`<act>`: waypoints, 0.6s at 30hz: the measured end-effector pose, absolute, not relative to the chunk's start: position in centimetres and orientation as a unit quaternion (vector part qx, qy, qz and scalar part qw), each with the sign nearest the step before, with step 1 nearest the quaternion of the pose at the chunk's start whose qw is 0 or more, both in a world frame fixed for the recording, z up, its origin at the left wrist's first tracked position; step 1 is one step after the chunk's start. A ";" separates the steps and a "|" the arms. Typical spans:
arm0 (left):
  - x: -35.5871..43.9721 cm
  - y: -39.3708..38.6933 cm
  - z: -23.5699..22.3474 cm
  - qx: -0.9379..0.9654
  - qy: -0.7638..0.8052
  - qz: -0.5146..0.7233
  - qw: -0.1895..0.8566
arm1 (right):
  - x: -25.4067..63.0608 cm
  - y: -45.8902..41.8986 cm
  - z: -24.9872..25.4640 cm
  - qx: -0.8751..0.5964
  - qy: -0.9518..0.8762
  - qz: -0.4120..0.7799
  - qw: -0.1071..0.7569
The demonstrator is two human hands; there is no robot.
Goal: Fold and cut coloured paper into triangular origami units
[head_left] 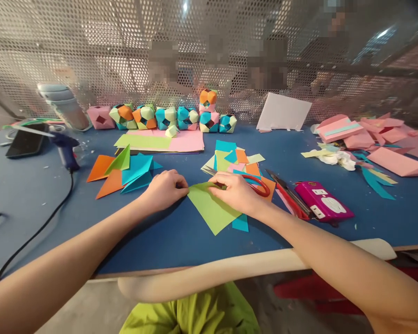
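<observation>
A light green sheet of paper (214, 211) lies on the blue table in front of me, one corner pointing towards me. My left hand (167, 189) pinches its left corner between thumb and fingers. My right hand (234, 191) is closed on its upper edge, fingers curled, and covers part of the sheet. Red-handled scissors (261, 186) lie just behind my right hand, over several small coloured paper pieces (226, 160). Left of my left hand are folded papers in blue (136, 169), orange (109, 185) and green (120, 161).
Folded paper balls (166, 118) line the back beside a perforated metal screen (125, 55). A glue gun (66, 150) with a black cord stands left. To the right are a magenta power adapter (323, 202), a cutter (289, 195) and pink papers (400, 160). A pale padded strip (202, 278) runs along the front edge.
</observation>
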State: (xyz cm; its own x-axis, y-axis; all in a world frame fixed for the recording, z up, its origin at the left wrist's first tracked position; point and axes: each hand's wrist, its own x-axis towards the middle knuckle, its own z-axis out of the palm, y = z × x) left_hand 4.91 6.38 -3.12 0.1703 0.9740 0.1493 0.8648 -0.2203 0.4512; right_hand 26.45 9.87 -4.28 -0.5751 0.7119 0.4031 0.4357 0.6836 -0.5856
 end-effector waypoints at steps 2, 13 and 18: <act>4.8 6.6 -3.2 0.759 0.605 0.198 0.133 | 26.6 9.8 -4.4 -0.267 -0.890 0.170 0.326; 4.0 7.1 -2.7 0.771 0.566 0.210 0.202 | 27.1 9.3 -4.9 -0.128 -0.942 0.086 0.300; 3.6 7.3 -2.7 0.774 0.561 0.198 0.217 | 27.3 8.7 -4.5 -0.077 -0.957 0.037 0.278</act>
